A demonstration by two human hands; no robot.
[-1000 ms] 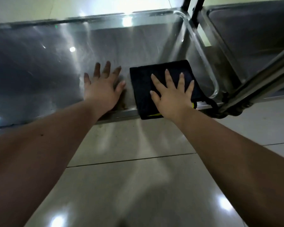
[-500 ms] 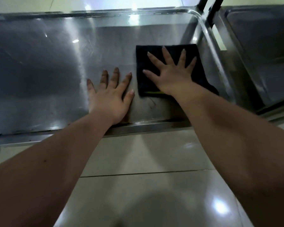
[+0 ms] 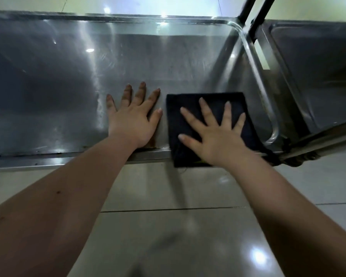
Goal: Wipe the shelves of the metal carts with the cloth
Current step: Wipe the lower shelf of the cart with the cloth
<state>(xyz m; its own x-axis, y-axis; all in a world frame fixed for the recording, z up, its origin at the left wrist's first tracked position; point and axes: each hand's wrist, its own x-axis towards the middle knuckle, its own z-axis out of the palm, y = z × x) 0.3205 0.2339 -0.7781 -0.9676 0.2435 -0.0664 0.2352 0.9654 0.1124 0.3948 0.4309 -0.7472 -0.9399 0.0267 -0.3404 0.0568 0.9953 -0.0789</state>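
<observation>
A: From my feed, the shelf point(image 3: 48, 76) runs off the left edge; I can't see its end. The second cart's shelf point(image 3: 318, 66) is cut at the right.

B: And the cloth point(image 3: 188, 116)?

A: Its near right part sits under the right hand point(image 3: 218, 140). Both forearms leave frame at the near edge.
</observation>
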